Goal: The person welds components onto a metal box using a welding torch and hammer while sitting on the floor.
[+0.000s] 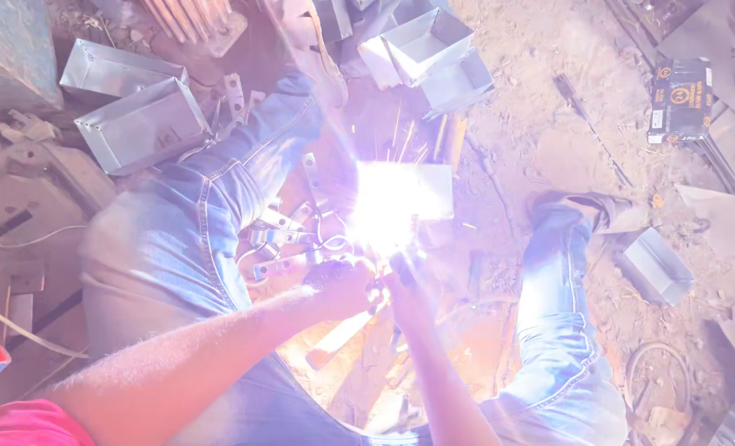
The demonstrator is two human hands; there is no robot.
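Welding in progress on a sheet-metal box, seated on the ground.

Left hand (347, 285) and right hand (408, 289) sit close together, grips lost in glare, so hold cannot be told. Just beyond them the arc burns on the box in work (429, 192). Further off, finished boxes (140, 124) lie stacked; more (429, 45) beyond.

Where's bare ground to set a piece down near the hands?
Free: sandy ground between the metal boxes and the dark carton. Crowded: brackets beside the left hand; the right hand sits at the glare.
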